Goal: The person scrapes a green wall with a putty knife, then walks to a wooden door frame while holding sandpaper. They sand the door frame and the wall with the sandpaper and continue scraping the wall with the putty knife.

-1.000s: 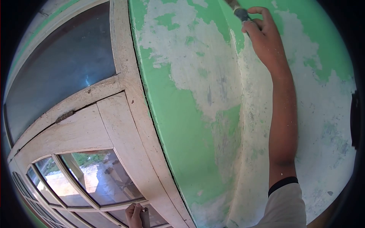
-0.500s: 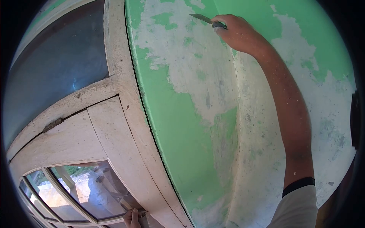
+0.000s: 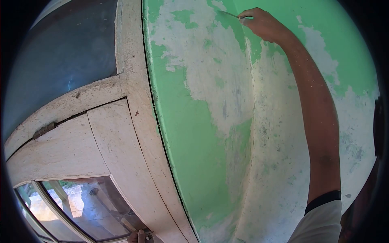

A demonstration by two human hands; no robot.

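Observation:
My right hand (image 3: 263, 25) reaches high up the wall and grips a metal scraper (image 3: 227, 14), whose thin blade points left and lies against the green paint near the inner corner. The green wall (image 3: 194, 133) has large patches scraped down to white plaster. My left hand (image 3: 137, 236) is only just visible at the bottom edge, on the lower part of the white window frame (image 3: 133, 101); whether it holds anything is unclear.
A weathered white wooden window frame with glass panes (image 3: 81, 210) fills the left side. A dark upper pane (image 3: 56, 60) sits above it. The wall folds at an inner corner (image 3: 253, 121) right of centre.
My right hand swung the scraper from pointing upward to pointing left across the corner. The view shifted up, so my left hand slid toward the bottom edge.

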